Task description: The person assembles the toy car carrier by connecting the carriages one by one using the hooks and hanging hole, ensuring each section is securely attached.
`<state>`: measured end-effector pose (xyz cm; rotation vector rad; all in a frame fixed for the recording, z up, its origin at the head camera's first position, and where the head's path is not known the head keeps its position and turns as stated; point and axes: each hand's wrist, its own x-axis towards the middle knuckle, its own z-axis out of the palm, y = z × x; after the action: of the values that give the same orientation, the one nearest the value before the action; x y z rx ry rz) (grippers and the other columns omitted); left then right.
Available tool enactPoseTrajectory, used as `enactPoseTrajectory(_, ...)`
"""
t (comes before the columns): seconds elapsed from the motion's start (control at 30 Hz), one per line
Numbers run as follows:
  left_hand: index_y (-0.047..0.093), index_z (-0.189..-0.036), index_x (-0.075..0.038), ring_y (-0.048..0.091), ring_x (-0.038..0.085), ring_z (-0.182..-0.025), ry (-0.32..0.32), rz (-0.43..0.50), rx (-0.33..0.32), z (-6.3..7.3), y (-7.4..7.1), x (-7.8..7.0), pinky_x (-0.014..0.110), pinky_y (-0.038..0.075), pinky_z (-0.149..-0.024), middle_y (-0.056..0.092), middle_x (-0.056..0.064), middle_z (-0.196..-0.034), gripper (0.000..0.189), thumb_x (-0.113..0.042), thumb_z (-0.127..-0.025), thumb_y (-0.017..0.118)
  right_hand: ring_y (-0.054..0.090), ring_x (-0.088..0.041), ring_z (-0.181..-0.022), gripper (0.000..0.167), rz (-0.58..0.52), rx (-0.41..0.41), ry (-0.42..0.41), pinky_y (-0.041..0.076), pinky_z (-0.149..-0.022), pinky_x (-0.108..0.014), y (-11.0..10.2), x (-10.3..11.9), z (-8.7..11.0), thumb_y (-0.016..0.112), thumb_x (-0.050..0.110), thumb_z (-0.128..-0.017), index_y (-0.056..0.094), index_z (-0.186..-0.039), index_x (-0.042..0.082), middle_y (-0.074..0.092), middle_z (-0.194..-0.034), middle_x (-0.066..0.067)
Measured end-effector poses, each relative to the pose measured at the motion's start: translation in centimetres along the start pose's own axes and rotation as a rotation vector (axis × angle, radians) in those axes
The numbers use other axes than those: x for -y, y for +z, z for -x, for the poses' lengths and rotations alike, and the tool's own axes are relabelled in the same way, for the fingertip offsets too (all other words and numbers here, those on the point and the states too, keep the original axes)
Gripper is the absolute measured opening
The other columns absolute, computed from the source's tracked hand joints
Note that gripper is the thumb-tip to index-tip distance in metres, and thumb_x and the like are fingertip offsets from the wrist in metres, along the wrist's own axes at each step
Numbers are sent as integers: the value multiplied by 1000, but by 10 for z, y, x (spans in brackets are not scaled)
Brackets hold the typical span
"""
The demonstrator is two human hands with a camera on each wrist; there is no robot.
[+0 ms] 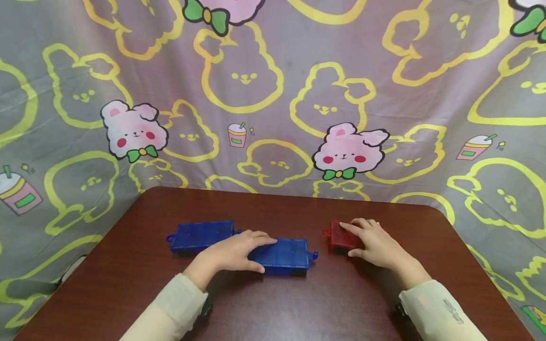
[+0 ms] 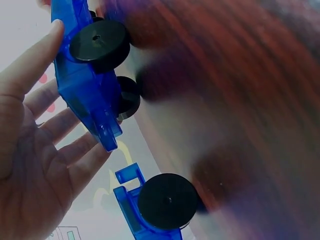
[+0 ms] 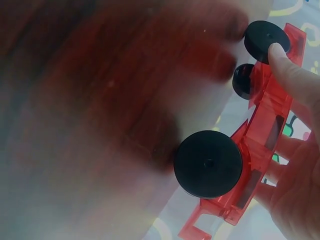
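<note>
My left hand (image 1: 232, 255) grips a blue see-through plastic toy wagon (image 1: 290, 253), thumb along its near side and fingers over the far side. Its black wheels (image 2: 102, 42) and end coupling (image 2: 106, 132) show in the left wrist view. To its left stands a second blue wagon (image 1: 201, 235), its end coupling close to the held one. On the right, my right hand (image 1: 378, 244) holds a red see-through toy wagon (image 1: 340, 237) across its body. In the right wrist view the thumb lies against a front wheel (image 3: 265, 42), with the fingers behind the red body (image 3: 265, 120).
The wagons stand on a dark reddish-brown wooden table (image 1: 256, 312). A bare strip of tabletop separates the blue hook (image 1: 314, 256) from the red loop (image 1: 326, 232). Behind the table hangs a grey cloth (image 1: 273, 128) with cartoon rabbits.
</note>
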<state>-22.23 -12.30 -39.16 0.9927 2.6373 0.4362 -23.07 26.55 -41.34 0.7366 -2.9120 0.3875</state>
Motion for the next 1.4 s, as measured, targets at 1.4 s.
enactPoseTrajectory(1.4, 48, -148, -24, 45, 28, -138, -11, -8, -20, -1, 1, 0, 49, 43, -110, 45, 4, -153, 67, -41, -89, 74, 50, -30, -116, 76, -15, 15, -81, 57, -82, -44, -8, 46, 27, 89, 29, -72, 57, -141, 19, 57, -128, -11)
